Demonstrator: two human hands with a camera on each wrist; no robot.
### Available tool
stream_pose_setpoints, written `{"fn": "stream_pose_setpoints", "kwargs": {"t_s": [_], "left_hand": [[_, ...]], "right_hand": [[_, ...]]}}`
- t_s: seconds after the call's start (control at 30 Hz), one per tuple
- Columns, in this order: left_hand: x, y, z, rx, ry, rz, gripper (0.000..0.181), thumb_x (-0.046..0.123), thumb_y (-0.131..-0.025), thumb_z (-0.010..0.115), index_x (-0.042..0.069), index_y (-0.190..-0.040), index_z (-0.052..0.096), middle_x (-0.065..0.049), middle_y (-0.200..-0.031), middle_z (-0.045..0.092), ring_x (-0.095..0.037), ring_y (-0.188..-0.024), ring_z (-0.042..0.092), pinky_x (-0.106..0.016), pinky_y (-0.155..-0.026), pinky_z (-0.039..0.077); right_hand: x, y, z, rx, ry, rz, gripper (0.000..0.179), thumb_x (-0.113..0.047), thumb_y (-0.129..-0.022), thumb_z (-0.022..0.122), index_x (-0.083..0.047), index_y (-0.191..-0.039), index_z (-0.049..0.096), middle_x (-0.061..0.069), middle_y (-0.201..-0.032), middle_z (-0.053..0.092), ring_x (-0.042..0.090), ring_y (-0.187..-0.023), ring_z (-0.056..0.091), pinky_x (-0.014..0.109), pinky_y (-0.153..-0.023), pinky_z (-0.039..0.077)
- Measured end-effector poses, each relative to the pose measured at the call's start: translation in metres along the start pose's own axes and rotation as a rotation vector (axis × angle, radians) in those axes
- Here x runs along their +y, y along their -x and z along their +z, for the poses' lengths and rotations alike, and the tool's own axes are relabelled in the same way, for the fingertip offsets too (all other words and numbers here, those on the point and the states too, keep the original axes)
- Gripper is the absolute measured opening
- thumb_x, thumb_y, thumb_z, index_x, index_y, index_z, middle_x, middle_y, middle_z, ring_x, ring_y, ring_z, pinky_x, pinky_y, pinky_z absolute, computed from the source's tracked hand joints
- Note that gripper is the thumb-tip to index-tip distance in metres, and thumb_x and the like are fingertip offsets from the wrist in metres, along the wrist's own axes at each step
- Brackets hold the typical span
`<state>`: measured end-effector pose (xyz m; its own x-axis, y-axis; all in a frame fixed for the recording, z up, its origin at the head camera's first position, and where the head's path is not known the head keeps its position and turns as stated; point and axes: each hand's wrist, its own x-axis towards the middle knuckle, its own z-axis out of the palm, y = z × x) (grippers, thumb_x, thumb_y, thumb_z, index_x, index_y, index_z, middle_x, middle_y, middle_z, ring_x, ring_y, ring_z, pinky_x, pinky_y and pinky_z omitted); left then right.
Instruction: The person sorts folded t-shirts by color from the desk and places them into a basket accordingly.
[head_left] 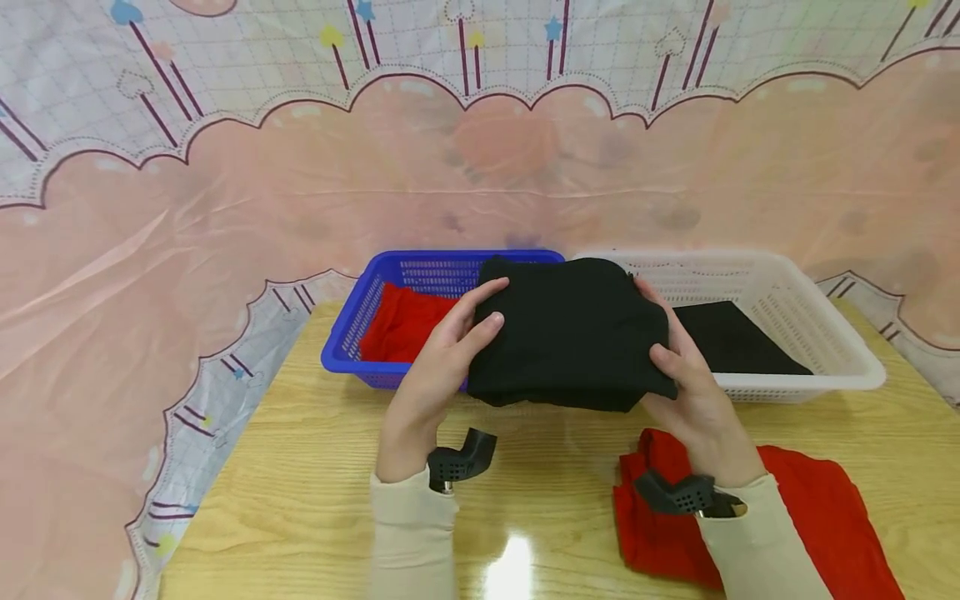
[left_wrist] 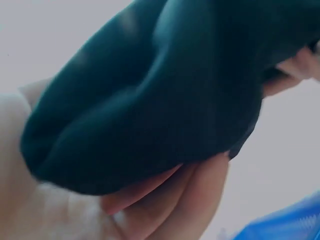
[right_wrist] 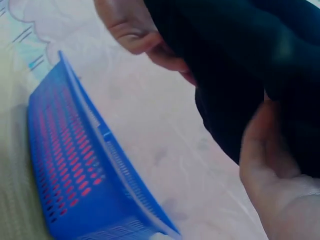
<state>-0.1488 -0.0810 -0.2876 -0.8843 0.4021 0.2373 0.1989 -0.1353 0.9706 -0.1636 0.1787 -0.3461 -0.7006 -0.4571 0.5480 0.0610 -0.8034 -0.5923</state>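
Note:
A folded black cloth [head_left: 566, 333] is held up in the air between both hands, in front of the two baskets. My left hand [head_left: 453, 342] grips its left end, thumb on the near face and fingers curled beneath, as the left wrist view shows. At the other end my right hand [head_left: 693, 375] grips the cloth, with the thumb on its near side. In the right wrist view the dark cloth [right_wrist: 225, 65] hangs between the two hands, and part of the right fingers is hidden behind it.
Behind the cloth stand a blue basket [head_left: 341, 333] with red cloth [head_left: 408, 325] inside and a white basket [head_left: 840, 358] with black cloth [head_left: 735, 337] in it. Folded red cloth [head_left: 817, 508] lies on the wooden table [head_left: 300, 500] under the right forearm. A patterned sheet hangs at the back.

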Motion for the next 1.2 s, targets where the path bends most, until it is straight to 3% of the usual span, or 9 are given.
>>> {"fn": "stream_pose_setpoints", "kwargs": {"t_s": [0.13, 0.27, 0.47, 0.57, 0.73, 0.93, 1.07, 1.13, 1.2], "left_hand": [[-0.002, -0.008, 0.015, 0.063, 0.025, 0.053, 0.048, 0.017, -0.094, 0.043, 0.017, -0.139, 0.029, 0.005, -0.143, 0.021, -0.012, -0.127, 0.028, -0.037, -0.103, 0.024], [-0.009, -0.015, 0.031, 0.099, 0.082, 0.049, 0.050, 0.017, -0.093, 0.044, 0.019, -0.140, 0.027, 0.008, -0.144, 0.018, -0.010, -0.127, 0.028, -0.035, -0.103, 0.025], [-0.018, -0.025, 0.047, 0.024, 0.152, 0.064, 0.057, 0.008, -0.092, 0.044, 0.017, -0.142, 0.019, 0.002, -0.143, 0.021, -0.015, -0.125, 0.034, -0.031, -0.098, 0.033], [-0.022, -0.030, 0.049, -0.021, 0.156, 0.080, 0.062, 0.003, -0.090, 0.045, 0.016, -0.143, 0.015, -0.001, -0.143, 0.022, -0.018, -0.125, 0.035, -0.031, -0.097, 0.035], [-0.031, -0.039, 0.051, -0.042, 0.083, 0.090, 0.058, -0.003, -0.089, 0.045, 0.011, -0.141, 0.024, -0.007, -0.140, 0.032, -0.019, -0.121, 0.041, -0.031, -0.094, 0.038], [-0.057, -0.050, 0.059, 0.068, -0.087, 0.022, 0.042, 0.008, -0.090, 0.051, 0.024, -0.129, 0.049, 0.003, -0.139, 0.033, -0.008, -0.126, 0.031, -0.028, -0.092, 0.040], [-0.078, -0.058, 0.064, 0.108, -0.199, -0.010, 0.041, 0.017, -0.090, 0.053, 0.035, -0.126, 0.050, 0.009, -0.141, 0.027, -0.005, -0.130, 0.019, -0.033, -0.097, 0.034], [-0.084, -0.061, 0.067, 0.102, -0.242, -0.011, 0.041, 0.018, -0.090, 0.052, 0.035, -0.127, 0.048, 0.009, -0.142, 0.025, -0.008, -0.130, 0.019, -0.036, -0.082, 0.044], [-0.089, -0.063, 0.070, 0.091, -0.275, -0.013, 0.042, 0.019, -0.090, 0.051, 0.035, -0.129, 0.047, 0.007, -0.144, 0.022, -0.011, -0.131, 0.019, -0.039, -0.085, 0.043]], "right_hand": [[-0.011, -0.002, -0.002, -0.002, -0.017, -0.029, 0.073, 0.006, -0.088, 0.043, -0.017, -0.145, 0.003, 0.010, -0.144, 0.020, 0.025, -0.117, 0.042, 0.036, -0.090, 0.042], [-0.023, -0.003, -0.006, 0.019, 0.020, -0.036, 0.070, 0.011, -0.089, 0.035, -0.018, -0.145, 0.003, 0.010, -0.145, 0.017, 0.026, -0.120, 0.039, 0.039, -0.090, 0.042], [-0.042, 0.002, -0.015, 0.072, 0.099, -0.049, 0.067, 0.015, -0.089, 0.027, -0.018, -0.145, 0.008, 0.005, -0.149, 0.005, 0.023, -0.129, 0.028, 0.038, -0.093, 0.038], [-0.051, 0.004, -0.021, 0.098, 0.157, -0.062, 0.066, 0.018, -0.088, 0.024, -0.014, -0.144, 0.008, 0.008, -0.148, 0.007, 0.024, -0.126, 0.033, 0.036, -0.089, 0.042], [-0.060, 0.007, -0.035, 0.196, 0.190, -0.063, 0.061, 0.018, -0.089, 0.022, -0.010, -0.143, 0.014, 0.013, -0.142, 0.022, 0.026, -0.109, 0.049, 0.033, -0.075, 0.050], [-0.063, 0.014, -0.046, 0.322, 0.250, -0.060, 0.055, 0.014, -0.091, 0.026, -0.008, -0.142, 0.022, 0.010, -0.144, 0.018, 0.024, -0.104, 0.053, 0.032, -0.073, 0.051], [-0.066, 0.018, -0.051, 0.379, 0.408, -0.036, 0.052, 0.012, -0.091, 0.031, -0.006, -0.140, 0.027, 0.010, -0.144, 0.018, 0.020, -0.108, 0.051, 0.029, -0.076, 0.050], [-0.067, 0.020, -0.053, 0.404, 0.533, -0.006, 0.050, 0.009, -0.091, 0.035, -0.006, -0.138, 0.030, 0.010, -0.142, 0.022, 0.017, -0.109, 0.050, 0.026, -0.076, 0.049], [-0.067, 0.020, -0.054, 0.427, 0.656, 0.022, 0.048, 0.005, -0.091, 0.040, -0.007, -0.137, 0.032, 0.011, -0.140, 0.024, 0.016, -0.110, 0.049, 0.024, -0.077, 0.049]]}}
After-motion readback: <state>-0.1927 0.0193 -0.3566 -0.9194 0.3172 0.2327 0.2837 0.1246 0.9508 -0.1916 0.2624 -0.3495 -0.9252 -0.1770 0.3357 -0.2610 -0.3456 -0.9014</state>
